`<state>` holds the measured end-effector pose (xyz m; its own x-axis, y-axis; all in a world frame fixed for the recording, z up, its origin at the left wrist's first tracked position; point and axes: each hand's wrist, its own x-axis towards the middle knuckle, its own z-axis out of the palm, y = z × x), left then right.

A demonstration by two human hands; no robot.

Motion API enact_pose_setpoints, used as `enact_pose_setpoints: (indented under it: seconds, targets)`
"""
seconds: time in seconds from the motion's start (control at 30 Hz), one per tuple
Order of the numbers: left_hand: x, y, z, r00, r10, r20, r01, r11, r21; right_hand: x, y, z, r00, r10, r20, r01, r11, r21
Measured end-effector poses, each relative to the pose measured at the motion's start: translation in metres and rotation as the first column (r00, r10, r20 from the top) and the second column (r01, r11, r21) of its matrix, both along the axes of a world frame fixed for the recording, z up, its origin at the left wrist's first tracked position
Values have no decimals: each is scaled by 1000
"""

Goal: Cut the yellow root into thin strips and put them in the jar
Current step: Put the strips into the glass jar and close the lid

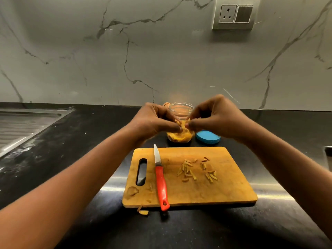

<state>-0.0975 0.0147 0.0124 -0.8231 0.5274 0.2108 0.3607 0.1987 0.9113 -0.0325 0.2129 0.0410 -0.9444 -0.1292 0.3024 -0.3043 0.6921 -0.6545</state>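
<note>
A clear glass jar stands behind the wooden cutting board, with yellow pieces in its bottom. My left hand and my right hand meet in front of the jar, each pinching a small bunch of yellow root strips between fingertips. More thin yellow strips lie scattered on the board's middle and right. A knife with a red handle lies on the board's left, blade pointing away from me.
A blue jar lid lies right of the jar. Root scraps sit at the board's front edge on the black counter. A steel sink drainboard is at far left. A marble wall with a socket stands behind.
</note>
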Motion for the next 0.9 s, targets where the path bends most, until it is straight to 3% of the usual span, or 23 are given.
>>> enact_pose_setpoints:
  seconds: [0.17, 0.37, 0.9]
  targets:
    - [-32, 15, 35, 992, 91, -85, -91, 996, 9, -44, 7, 24, 991, -95, -91, 91, 994, -53]
    - [-63, 34, 46, 985, 150, -82, -156, 986, -61, -84, 8, 24, 976, -187, -114, 184, 982, -42]
    - [-68, 33, 50, 966, 85, -243, -152, 951, -270, -81, 8, 27, 995, -89, -54, 96, 986, 137]
